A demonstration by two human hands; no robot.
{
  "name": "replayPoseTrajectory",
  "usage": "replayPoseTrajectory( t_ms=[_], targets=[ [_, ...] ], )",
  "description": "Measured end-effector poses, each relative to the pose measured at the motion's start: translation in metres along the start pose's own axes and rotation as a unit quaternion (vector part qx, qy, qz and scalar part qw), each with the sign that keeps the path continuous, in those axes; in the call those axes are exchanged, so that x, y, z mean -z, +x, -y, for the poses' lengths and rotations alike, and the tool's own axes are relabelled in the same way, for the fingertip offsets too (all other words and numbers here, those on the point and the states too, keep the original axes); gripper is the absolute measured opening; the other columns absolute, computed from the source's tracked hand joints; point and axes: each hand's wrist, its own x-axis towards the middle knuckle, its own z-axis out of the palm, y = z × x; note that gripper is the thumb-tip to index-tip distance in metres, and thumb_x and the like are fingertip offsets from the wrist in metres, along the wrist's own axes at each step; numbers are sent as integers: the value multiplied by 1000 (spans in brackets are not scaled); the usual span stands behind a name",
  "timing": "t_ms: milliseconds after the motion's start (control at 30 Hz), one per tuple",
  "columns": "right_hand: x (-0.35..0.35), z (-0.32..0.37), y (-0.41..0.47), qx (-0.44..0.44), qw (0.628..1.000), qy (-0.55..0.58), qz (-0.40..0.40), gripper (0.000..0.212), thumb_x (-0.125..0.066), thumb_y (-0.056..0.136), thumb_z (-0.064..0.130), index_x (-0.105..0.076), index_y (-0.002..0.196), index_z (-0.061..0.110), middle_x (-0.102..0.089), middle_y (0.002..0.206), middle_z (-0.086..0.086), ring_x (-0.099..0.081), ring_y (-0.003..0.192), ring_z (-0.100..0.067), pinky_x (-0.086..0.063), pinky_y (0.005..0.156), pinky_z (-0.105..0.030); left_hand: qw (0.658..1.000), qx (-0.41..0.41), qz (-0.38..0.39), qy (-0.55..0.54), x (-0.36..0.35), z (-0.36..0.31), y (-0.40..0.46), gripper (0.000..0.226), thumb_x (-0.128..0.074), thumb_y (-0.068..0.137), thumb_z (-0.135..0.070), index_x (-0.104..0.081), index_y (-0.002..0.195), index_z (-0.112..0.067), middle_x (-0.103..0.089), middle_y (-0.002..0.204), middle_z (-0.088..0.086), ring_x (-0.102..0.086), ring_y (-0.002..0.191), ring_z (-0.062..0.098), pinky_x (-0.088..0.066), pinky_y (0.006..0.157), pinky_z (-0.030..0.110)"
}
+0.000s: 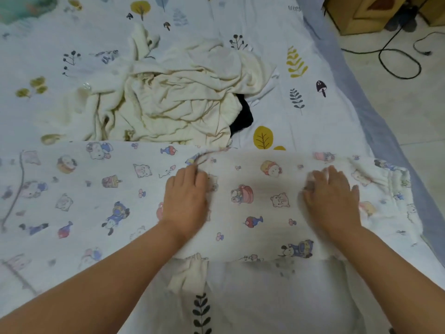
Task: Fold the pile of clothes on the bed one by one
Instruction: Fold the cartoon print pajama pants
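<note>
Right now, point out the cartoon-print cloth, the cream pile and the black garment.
cartoon-print cloth point(255, 196): head view, flat middle between the hands.
cream pile point(173, 97): head view, crumpled centre.
black garment point(242, 116): head view, part peeking from under the pile.

Single head-worn wide-angle view, close, forward and down over the bed point(301, 75).

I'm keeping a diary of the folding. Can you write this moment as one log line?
left hand flat on cartoon-print garment | right hand flat on it | cream pile waiting
</note>
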Motion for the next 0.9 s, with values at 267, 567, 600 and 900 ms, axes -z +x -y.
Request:
replayPoseTrajectory(
  t_ms=[267,567,600,900],
  targets=[
    [-10,133,-66,225,967,86,-85,36,-56,67,18,-68,99,5,-65,104,-22,-66,86,-39,-55,70,-47,973,169,158,28,35,55,-80,41,-82,55,-19,-52,79,-4,-53,79,16,-54,68,33,-41,55,36],
    [-20,251,-97,308,940,87,-114,80,-87,46,8,-56,119,17,-43,139,-16,-41,128,-37,-41,96,-53,963,178,104,-175,81,118,-103,10,-46,91,-11,-38,94,-14,-53,74,0,-52,68,20,-34,60,32],
    [-18,259,-95,313,939,85,-116,67,-89,43,8,-64,105,15,-51,133,-17,-45,125,-37,-41,95,-55,956,171,113,-209,86,127,-102,12,-51,92,-17,-41,97,-13,-52,68,-2,-48,62,16,-31,58,29],
    [10,303,-62,257,928,136,-234,17,-45,76,13,-58,64,11,-52,54,-2,-50,52,-25,-49,66,-43,914,185,356,57,142,232,-77,10,-53,85,-23,-55,77,-17,-46,67,-6,-51,70,17,-38,61,25]
  ],
)
